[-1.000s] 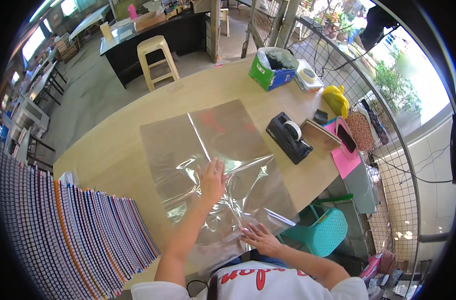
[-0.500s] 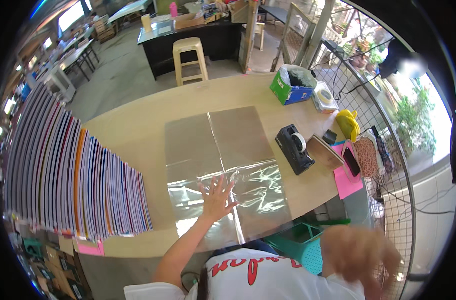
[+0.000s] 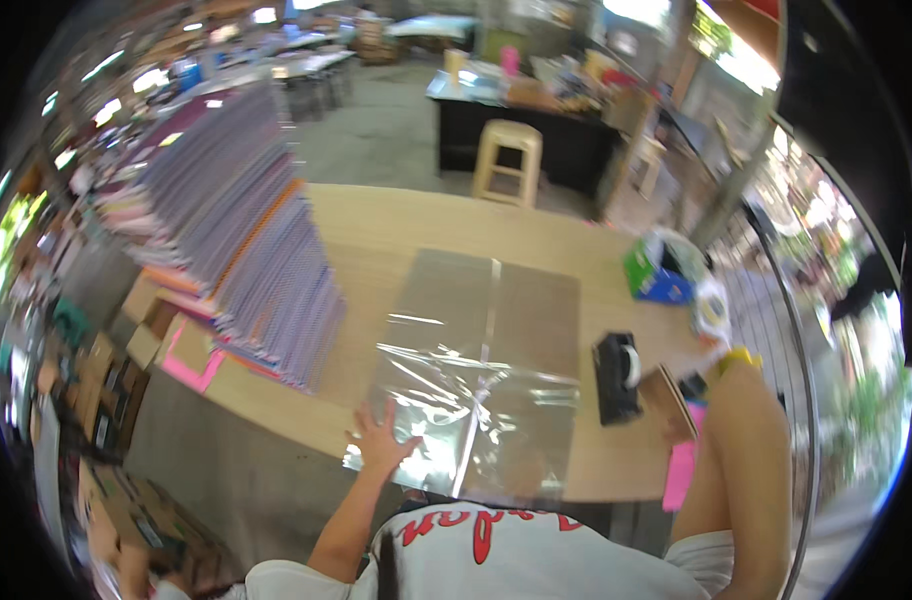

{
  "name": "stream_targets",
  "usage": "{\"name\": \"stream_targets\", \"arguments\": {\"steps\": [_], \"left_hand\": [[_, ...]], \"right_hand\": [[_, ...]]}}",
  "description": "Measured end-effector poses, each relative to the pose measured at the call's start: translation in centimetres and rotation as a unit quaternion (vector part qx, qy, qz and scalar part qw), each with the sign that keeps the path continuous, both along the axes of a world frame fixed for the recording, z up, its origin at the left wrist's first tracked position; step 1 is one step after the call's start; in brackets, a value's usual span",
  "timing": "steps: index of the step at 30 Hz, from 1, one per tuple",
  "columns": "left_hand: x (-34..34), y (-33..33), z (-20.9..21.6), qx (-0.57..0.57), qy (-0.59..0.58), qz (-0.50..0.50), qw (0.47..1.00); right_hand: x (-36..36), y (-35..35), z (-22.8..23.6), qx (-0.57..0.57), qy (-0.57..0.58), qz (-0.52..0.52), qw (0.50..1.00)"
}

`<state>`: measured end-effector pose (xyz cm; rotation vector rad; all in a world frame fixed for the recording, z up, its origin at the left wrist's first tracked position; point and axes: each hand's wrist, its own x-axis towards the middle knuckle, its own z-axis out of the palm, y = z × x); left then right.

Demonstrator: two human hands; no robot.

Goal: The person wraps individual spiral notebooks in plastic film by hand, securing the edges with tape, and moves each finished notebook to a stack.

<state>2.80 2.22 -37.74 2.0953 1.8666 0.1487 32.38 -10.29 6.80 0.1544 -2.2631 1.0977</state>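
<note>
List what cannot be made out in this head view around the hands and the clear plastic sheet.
- Right hand: hidden. The raised right forearm blocks it near the tape dispenser, so its grip cannot be told.
- Near edge of the clear plastic sheet: cut off by the person's shirt.
- Left hand: flat on the sheet; anything beneath the palm is hidden.
- Small things behind the forearm: too blurred to name.
- Stacked coloured sheets: motion blur smears them.

A long wooden bench (image 3: pixel 396 225) stands on a grey concrete floor (image 3: pixel 376 130). Beyond it sit a pale stool (image 3: pixel 508 160) and a dark counter (image 3: pixel 536 125) (cluttered on top). Daylight floods in from the right.
</note>
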Motion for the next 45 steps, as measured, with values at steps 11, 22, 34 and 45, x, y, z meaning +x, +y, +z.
{"name": "stream_targets", "arguments": {"steps": [11,22,34,45], "left_hand": [[-14.9,8.2,29.5,0.615,-0.202,0.117,0.753],[-35.8,24.5,44.8,0.269,-0.378,0.168,0.870],[-34.2,22.9,50.5,0.115,-0.201,0.060,0.971],[-31.8,19.1,50.7,0.094,-0.247,-0.005,0.964]], "right_hand": [[-11.1,26.5,-3.3,0.244,-0.322,-0.374,0.835],[-29.5,36.0,-1.0,0.369,0.051,-0.469,0.801],[-31.2,38.8,-3.4,0.341,0.128,-0.473,0.802],[-28.1,39.0,-4.0,0.433,0.179,-0.469,0.749]]}}
